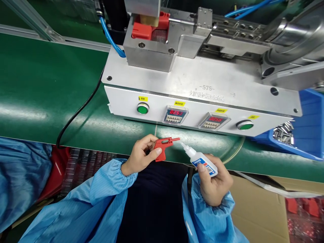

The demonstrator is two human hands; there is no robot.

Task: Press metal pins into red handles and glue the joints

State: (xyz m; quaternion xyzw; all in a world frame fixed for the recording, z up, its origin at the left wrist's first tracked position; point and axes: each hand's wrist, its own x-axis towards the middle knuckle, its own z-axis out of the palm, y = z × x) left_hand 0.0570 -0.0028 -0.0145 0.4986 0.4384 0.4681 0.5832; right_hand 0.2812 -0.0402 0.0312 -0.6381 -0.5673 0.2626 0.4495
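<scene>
Between thumb and fingers, my left hand (141, 153) grips a red pistol-shaped plastic part (160, 154), its thin rod end pointing right. My right hand (215, 182) is closed round a white Loctite glue bottle (202, 162) with a blue and red label. The bottle is tilted, and its nozzle points up and left, close to the rod's tip. A small gap seems to lie between nozzle and rod. Both hands are over the bench's front edge, below the machine's control panel. Another red plastic part (142, 31) sits in the metal fixture (149, 54) under a press head.
The machine's front panel (157, 109) carries two green buttons and two red digital displays. A blue bin (307, 125) with small metal cylinders stands at right. A black cable (83, 104) crosses the green bench (45, 91). Cardboard (255, 209) and bagged red parts lie lower right.
</scene>
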